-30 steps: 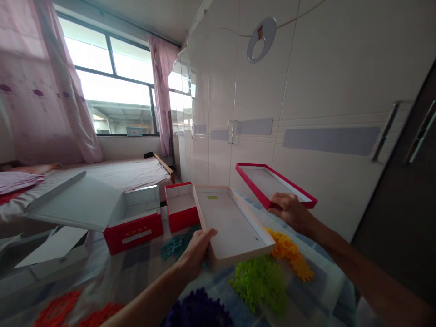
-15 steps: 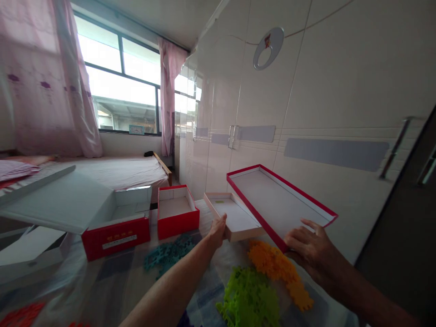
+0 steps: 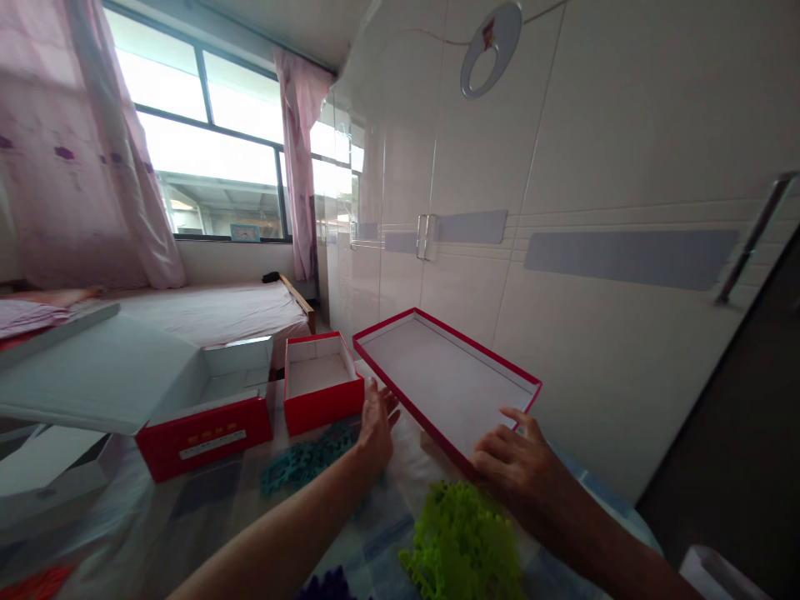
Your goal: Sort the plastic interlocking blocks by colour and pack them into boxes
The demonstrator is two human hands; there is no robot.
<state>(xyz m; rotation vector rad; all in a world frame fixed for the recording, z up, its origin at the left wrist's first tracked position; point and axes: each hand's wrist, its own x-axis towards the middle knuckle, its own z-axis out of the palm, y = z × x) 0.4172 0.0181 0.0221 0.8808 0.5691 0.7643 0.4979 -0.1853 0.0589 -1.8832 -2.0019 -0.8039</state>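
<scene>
My right hand [image 3: 511, 462] grips the near corner of a shallow box lid [image 3: 447, 375] with a red rim and white inside, held tilted. My left hand [image 3: 377, 425] is beside the lid's left edge, its fingers apart and nothing seen in it; whether it touches the rim I cannot tell. Under the lid, only a small piece of a pale box [image 3: 436, 450] shows. Teal interlocking plastic pieces [image 3: 306, 462] lie to the left of my left wrist. A pile of lime-green pieces [image 3: 462, 542] is below my right hand.
An open red box [image 3: 325, 404] stands behind the teal pieces. Left of it is a larger red box [image 3: 206, 437] with its lid folded back. Purple pieces [image 3: 328, 586] and red pieces [image 3: 37, 583] lie near the front. A white wardrobe [image 3: 581, 350] rises behind.
The red-rimmed lid has moved left in my right hand, over the pale box. My left hand has let go of the pale box. The orange pieces are now hidden.
</scene>
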